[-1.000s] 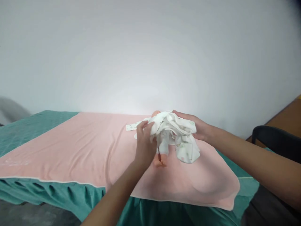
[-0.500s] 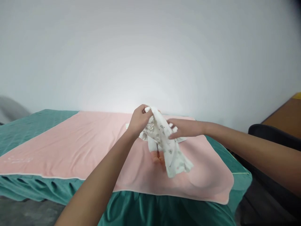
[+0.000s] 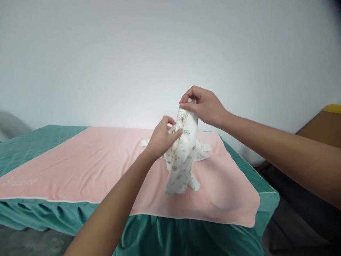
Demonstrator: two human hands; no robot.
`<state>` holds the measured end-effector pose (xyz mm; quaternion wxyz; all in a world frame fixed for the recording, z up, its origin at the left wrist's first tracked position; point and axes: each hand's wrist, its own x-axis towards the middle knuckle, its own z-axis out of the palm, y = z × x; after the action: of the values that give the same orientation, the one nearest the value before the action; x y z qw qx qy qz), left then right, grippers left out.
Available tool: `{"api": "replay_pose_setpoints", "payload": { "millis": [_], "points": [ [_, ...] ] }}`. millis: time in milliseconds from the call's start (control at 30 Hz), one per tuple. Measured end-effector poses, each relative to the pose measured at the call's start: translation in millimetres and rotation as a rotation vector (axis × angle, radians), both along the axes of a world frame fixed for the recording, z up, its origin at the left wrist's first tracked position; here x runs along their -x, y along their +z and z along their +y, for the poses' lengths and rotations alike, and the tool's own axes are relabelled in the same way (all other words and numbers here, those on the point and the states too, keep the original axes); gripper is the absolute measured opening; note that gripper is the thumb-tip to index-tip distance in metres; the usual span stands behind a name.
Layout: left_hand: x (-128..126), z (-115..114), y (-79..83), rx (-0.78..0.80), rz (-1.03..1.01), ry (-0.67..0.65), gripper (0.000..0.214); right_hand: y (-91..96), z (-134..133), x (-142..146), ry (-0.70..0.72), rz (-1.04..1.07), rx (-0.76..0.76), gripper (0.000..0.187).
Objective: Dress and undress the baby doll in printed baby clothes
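Observation:
A pair of small white baby pants with a tiny print and a gathered waistband hangs upright in front of me, legs down. My right hand pinches the waistband at the top. My left hand is at the left side of the pants, thumb and fingers apart, its thumb against the cloth. Behind the pants, a white printed garment lies spread on the pink blanket, partly covered from sight. The doll seen earlier is hidden behind the pants.
The pink blanket lies over a green-covered bed with a ruffled skirt. A pale wall rises behind it. On the right are a brown panel with a yellow edge and a dark object beside the bed.
My right hand has risen and taken hold of the waistband. The pants now hang straighter, turned towards me. My left hand has loosened from its grip near the top, and the doll's legs are now covered.

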<state>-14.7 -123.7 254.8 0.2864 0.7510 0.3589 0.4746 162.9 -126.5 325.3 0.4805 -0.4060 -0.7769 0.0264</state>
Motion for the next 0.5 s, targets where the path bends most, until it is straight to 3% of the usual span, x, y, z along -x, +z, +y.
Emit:
{"api": "replay_pose_setpoints", "payload": {
  "millis": [100,167,333,500],
  "points": [
    [14,5,-17.9,-0.030,0.164,0.080,0.020,-5.3,-3,-11,-0.032,-0.004,0.062,0.017],
    [24,8,-18.6,-0.046,0.186,0.111,0.022,-11.9,-7,-22,-0.062,-0.069,0.167,0.019],
    [29,10,4.2,-0.118,0.138,0.141,0.018,-26.5,-10,-35,-0.026,-0.218,0.393,0.025],
    [10,0,23.1,-0.245,0.125,0.100,0.011,-31.7,-3,-10,0.045,-0.247,0.350,0.020]
  ]
}}
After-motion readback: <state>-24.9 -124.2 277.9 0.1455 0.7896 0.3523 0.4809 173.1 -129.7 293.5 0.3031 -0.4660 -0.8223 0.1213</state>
